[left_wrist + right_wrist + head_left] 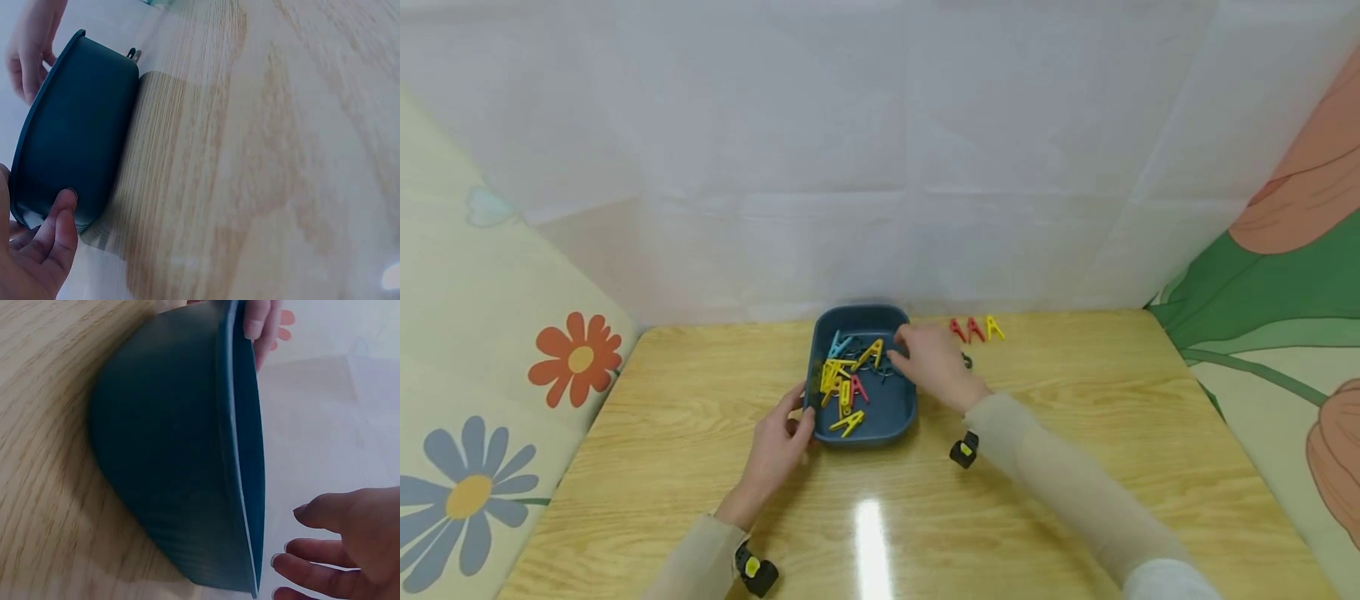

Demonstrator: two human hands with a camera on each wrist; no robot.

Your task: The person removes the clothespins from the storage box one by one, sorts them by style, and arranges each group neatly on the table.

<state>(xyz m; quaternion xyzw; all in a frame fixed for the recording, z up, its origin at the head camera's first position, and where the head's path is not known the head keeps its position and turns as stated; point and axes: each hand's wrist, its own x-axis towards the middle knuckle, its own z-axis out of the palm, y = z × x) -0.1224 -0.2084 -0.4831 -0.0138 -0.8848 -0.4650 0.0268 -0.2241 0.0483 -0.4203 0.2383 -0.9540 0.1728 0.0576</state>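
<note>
A dark blue plastic basin (886, 417) stands on the table, holding several yellow clothespins (848, 423), a red clothespin (858, 388), a light blue clothespin (838, 344) and some dark green pieces (887, 367). My left hand (777, 443) grips the basin's near left side, its thumb at the rim and fingers against the outer wall, as the left wrist view also shows. Over the right rim reaches my right hand (934, 360). In the right wrist view its fingers (315, 574) are spread and loosely bent, with nothing between them.
Behind my right hand, red clothespins (975, 330) and a yellow clothespin (994, 327) lie in a row near the table's back edge. A dark green piece (967, 361) shows partly beside my right wrist. A white sheet (880, 200) hangs behind the wooden table (1075, 400).
</note>
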